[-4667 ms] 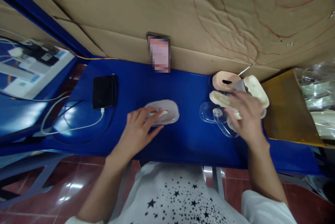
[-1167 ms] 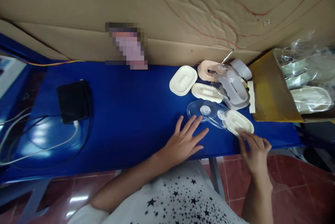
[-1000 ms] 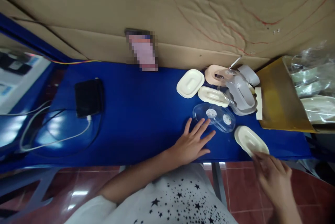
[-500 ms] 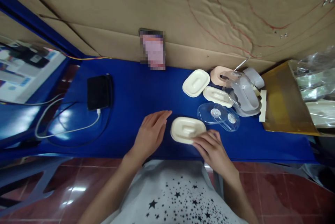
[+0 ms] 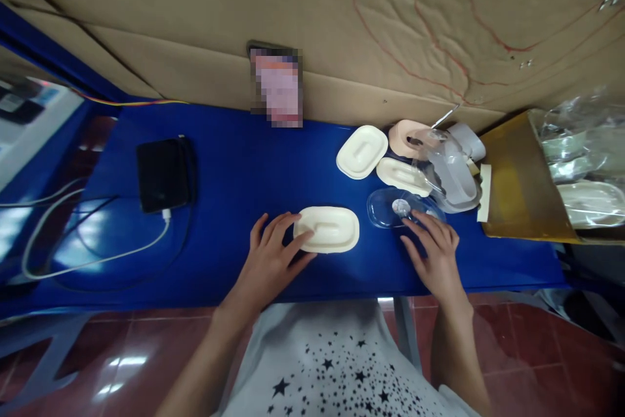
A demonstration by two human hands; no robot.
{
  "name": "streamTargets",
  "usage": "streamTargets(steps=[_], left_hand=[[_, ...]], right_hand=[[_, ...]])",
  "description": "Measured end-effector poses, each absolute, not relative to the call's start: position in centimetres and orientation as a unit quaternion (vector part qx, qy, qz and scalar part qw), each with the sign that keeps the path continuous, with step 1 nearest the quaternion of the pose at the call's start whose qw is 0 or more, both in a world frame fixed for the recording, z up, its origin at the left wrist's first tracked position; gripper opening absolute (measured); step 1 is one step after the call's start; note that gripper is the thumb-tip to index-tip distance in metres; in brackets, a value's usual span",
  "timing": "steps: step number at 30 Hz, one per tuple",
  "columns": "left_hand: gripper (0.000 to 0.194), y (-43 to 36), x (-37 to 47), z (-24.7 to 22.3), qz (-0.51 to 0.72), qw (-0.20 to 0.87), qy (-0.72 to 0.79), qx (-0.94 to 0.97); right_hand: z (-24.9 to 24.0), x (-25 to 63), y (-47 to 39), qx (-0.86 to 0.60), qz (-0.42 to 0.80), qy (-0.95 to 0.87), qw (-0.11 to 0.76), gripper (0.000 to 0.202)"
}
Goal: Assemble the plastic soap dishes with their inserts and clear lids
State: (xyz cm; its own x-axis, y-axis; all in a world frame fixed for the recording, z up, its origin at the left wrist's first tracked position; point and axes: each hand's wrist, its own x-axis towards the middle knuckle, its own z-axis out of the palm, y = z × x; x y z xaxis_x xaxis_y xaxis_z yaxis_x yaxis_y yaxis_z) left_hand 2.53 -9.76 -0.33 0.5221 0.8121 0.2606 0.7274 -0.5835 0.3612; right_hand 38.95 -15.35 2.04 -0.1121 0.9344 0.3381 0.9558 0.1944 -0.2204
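A cream oval lid-like piece [image 5: 336,229] lies on the blue table in front of me. My left hand [image 5: 276,251] is at its left end, fingers apart, with the thumb and fingertips touching its edge and top. Over the clear oval plastic pieces [image 5: 383,209] to the right is my right hand [image 5: 434,248], its fingers spread and the fingertips near their white round labels [image 5: 401,207]. Part of the clear pieces is hidden under that hand. Behind them lie two more cream pieces [image 5: 362,151] and a peach-coloured ring-shaped part [image 5: 404,138].
Grey and clear plastic parts [image 5: 456,176] are heaped beside a cardboard box [image 5: 522,189] holding wrapped pieces at the right. On the left, a black device [image 5: 163,175] has a white cable. A pixelated phone-like object [image 5: 278,85] leans against the cardboard wall at the back.
My right hand has left the cream piece and moved right to the clear pieces. My left hand has come onto the cream piece's left end. The whole view has shifted slightly.
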Motion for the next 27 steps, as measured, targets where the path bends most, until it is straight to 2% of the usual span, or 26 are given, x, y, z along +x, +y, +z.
streamTargets(steps=[4,9,17,22,27], left_hand=[[0.037,-8.7,3.5,-0.2,0.204,0.109,0.440,0.868],[0.039,-9.2,3.9,-0.6,0.218,0.110,0.436,0.866],[0.039,-9.6,3.3,-0.5,0.225,0.125,0.431,0.865],[0.035,-8.6,3.0,-0.3,0.208,0.158,0.418,0.870],[0.035,-7.8,3.1,-0.4,0.199,0.174,0.405,0.875]], right_hand=[[2.8,39.7,-15.0,-0.650,-0.049,-0.728,0.212,0.037],[4.3,40.3,-11.9,-0.662,-0.078,-0.706,0.241,0.032],[3.4,37.4,-10.5,-0.599,0.004,-0.759,0.257,0.027],[2.9,38.2,-11.9,-0.610,0.008,-0.744,0.273,0.030],[3.4,40.5,-12.5,-0.658,-0.124,-0.678,0.303,0.033]])
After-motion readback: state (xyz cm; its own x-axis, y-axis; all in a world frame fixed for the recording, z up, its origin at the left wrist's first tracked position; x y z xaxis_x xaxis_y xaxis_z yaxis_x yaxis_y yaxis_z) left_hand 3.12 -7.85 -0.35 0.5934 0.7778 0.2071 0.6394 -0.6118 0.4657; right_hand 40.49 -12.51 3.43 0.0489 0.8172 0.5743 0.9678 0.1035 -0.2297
